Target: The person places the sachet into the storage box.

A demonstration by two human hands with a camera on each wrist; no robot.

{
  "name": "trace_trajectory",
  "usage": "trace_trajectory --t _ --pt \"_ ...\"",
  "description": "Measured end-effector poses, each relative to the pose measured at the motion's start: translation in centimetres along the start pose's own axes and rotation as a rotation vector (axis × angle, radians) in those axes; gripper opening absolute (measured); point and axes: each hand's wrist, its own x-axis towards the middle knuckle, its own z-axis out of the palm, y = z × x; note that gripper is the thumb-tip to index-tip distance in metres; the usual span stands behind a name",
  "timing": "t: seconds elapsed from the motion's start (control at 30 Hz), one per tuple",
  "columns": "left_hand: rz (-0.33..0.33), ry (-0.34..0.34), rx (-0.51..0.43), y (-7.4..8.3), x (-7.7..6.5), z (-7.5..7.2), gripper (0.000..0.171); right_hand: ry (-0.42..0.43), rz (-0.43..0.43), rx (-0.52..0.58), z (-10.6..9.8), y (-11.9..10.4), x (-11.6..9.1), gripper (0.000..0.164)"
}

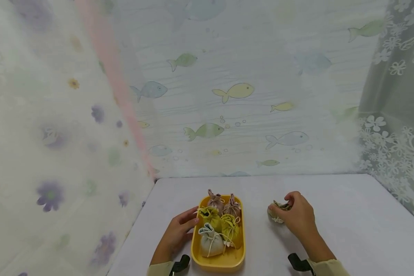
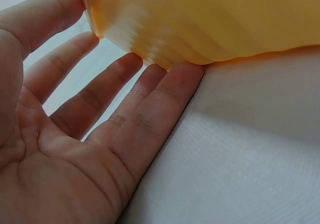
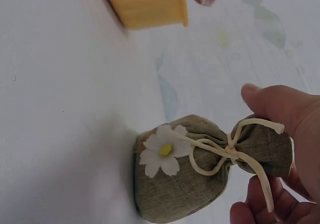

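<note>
My left hand lies along the left side of a yellow tray, its fairly straight fingertips against the tray wall. Several small drawstring bags fill the tray: brownish-pink ones at the far end, yellow-green ones mid-tray and a pale grey one nearest me. Right of the tray, a grey-brown drawstring bag with a white flower and cream cord stands on the table. Around its gathered top is my right hand, thumb and fingers spread to either side; in the right wrist view the thumb is apart from the cloth.
A white cloth covers the table. Behind it hangs a curtain printed with fish, and a flowered curtain is on the left. Lace-like white flowers pattern the sheer drape on the right.
</note>
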Motion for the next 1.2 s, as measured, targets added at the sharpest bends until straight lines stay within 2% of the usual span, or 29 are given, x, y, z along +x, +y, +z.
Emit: trace_trajectory --t 0.13,0.27,0.43,0.63,0.77,1.0,1.2 --pt "0.004 0.0 0.001 -0.1 0.0 0.1 0.071 0.03 -0.022 0.028 -0.1 0.1 0.0 0.058" --pt "0.006 -0.008 -0.021 -0.1 0.0 0.3 0.07 0.082 -0.078 0.019 -0.1 0.2 0.1 0.042" --pt "0.001 -0.013 -0.032 -0.2 0.0 0.4 0.07 0.14 -0.135 0.003 0.0 0.1 0.0 0.028" --pt "-0.003 0.011 0.002 -0.2 -0.1 0.1 0.071 0.191 -0.167 0.009 -0.2 -0.3 -0.1 0.02" --pt "-0.004 0.001 -0.002 0.0 -0.2 0.0 0.071 0.208 -0.177 0.02 -0.6 -0.8 -0.2 0.017" --pt "-0.003 -0.009 -0.014 -0.1 -0.1 -0.1 0.071 0.201 -0.184 0.017 -1.2 -1.8 -0.6 0.017" --pt "-0.008 0.005 -0.002 -0.3 0.1 -0.1 0.073 0.228 -0.231 0.023 -1.3 -2.7 -1.1 0.018"
